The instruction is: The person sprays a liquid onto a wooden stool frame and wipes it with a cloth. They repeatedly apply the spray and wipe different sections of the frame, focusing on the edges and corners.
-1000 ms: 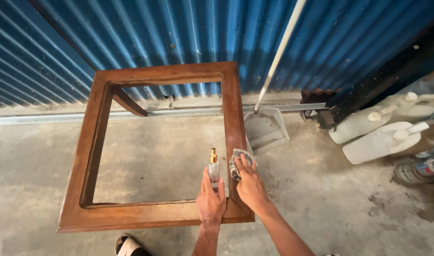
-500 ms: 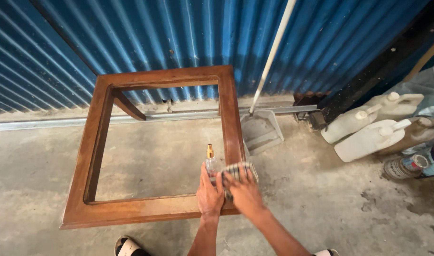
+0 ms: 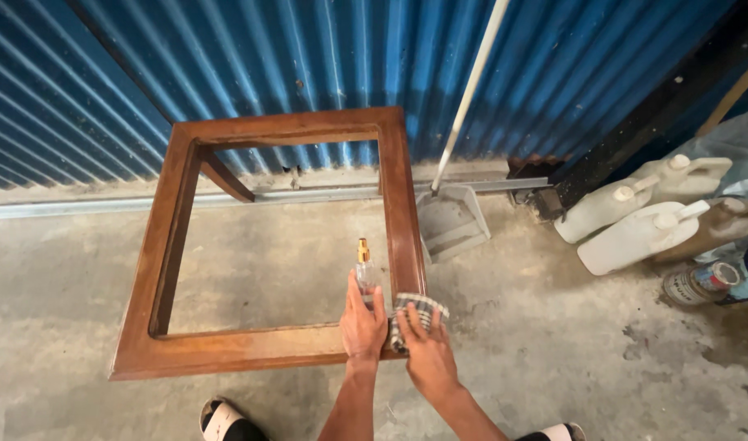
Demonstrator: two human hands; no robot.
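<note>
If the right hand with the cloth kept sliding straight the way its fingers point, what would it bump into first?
The right hand presses a checked cloth on the wooden frame. Its fingers point up along the frame's right rail, so it would probably just follow the wood toward the far corner. The grey dustpan sits off to the side.
</note>
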